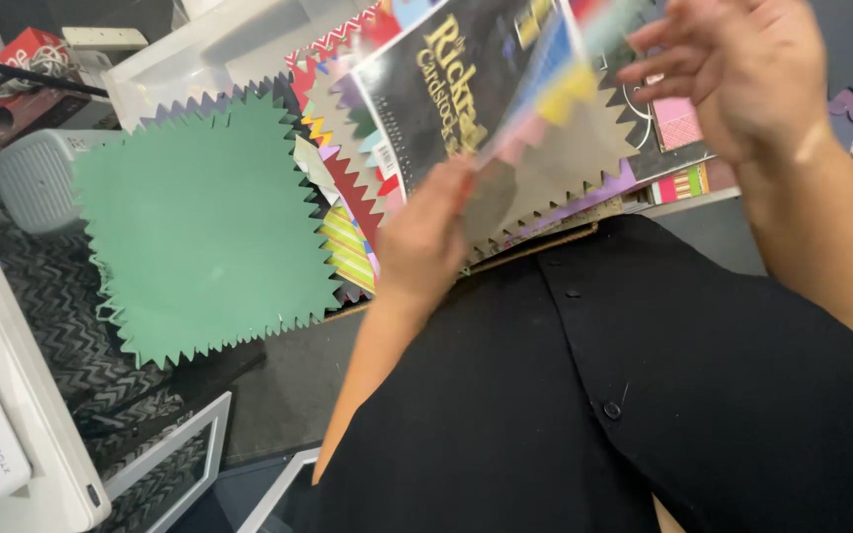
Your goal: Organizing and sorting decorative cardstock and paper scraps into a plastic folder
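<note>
one left hand pinches a blurred zigzag-edged cardstock pack above the dark counter; one right hand hovers spread, released. one green zigzag-edged sheet lies beside it.

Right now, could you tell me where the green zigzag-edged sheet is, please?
In the head view, the green sheet lies left of centre, to the left of the left hand and the cardstock pack, beside a grey basket.

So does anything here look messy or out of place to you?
Yes. The zigzag-edged card sheets lie fanned in a loose, uneven heap, and the green sheet has slid out so it hangs over the table's edge. The left hand grips a blurred sheet; the right hand hovers open.
</note>
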